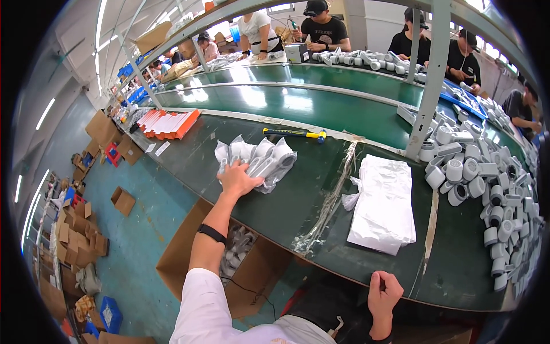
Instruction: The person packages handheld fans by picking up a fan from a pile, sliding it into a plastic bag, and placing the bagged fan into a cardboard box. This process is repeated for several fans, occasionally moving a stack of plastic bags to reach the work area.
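On the dark green bench lies a row of white-grey plastic parts (pixel 269 161) with round heads and handles, each in a clear bag. My left hand (pixel 238 179) reaches over the near left end of this row, its fingers bent around a bagged part and the thumb out to the right. At the bench's front edge, my right hand (pixel 384 295) is closed in a loose fist, and nothing shows in it. Beyond that hand lies a stack of white plastic bags (pixel 382 200). A yellow and black hammer (pixel 295 133) rests behind the bagged parts.
An open cardboard box (pixel 258 281) below the bench holds bagged parts. Loose white-grey parts (pixel 472 172) are heaped at the right. Orange-and-white flat cartons (pixel 169 123) lie far left. A metal post (pixel 429 86) stands before a green conveyor (pixel 321 106), with people working across it.
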The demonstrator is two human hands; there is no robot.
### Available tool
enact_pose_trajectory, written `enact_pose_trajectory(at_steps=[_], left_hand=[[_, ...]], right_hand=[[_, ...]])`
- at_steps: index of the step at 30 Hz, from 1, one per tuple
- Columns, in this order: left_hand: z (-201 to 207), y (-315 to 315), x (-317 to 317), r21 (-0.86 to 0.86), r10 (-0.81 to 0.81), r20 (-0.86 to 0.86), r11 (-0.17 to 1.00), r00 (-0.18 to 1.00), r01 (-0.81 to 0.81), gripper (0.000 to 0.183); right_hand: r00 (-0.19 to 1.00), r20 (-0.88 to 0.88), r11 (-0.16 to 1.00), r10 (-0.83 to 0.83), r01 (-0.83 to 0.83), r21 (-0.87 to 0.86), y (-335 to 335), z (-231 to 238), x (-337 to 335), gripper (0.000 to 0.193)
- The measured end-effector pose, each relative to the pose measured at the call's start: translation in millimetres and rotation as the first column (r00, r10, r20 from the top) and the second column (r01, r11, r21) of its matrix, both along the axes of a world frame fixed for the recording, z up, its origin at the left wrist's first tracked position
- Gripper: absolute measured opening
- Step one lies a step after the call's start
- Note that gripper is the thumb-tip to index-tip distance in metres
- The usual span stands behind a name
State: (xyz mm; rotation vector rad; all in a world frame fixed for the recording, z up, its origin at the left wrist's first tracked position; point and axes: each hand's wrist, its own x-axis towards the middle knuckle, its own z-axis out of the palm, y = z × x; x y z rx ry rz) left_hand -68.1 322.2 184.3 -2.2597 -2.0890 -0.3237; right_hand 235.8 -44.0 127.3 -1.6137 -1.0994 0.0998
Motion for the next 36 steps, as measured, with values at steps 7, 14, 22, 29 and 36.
enact_pose_trajectory(at_steps=[7, 14, 22, 29, 36], left_hand=[[-7.1, -13.8, -13.4, 0.195, -0.046, -0.052, 0.979, 0.998, 0.055, 0.063], [4.8, -41.3, -63.1, 0.442, 0.025, -0.011, 0.897, 1.0, -0.018, 0.065], [-42.8, -152.0, -176.9, 0.593, 0.014, 0.273, 0.785, 0.962, -0.18, 0.063], [-141.0, -220.0, -212.5, 0.061, 0.529, 0.307, 0.819, 0.791, -0.571, 0.078], [-237.0, -172.5, -212.1, -0.409, 0.703, 0.17, 0.688, 0.691, -0.599, 0.088]], right_hand=[[1.0, 0.0, 1.0, 0.005, -0.005, -0.022, 0.2, -2.0, -1.0, 0.004], [1.0, -0.009, 1.0, -0.003, 0.003, -0.017, 2.3, -7.3, -1.0, 0.006], [0.998, 0.048, 0.985, -0.037, 0.045, -0.168, -0.6, -7.7, -2.9, 0.012], [0.984, 0.112, 0.979, -0.136, 0.151, -0.136, 3.1, -19.3, -7.9, 0.015], [0.933, 0.235, 0.943, -0.274, 0.308, -0.123, 4.4, -34.2, -6.8, 0.016]])
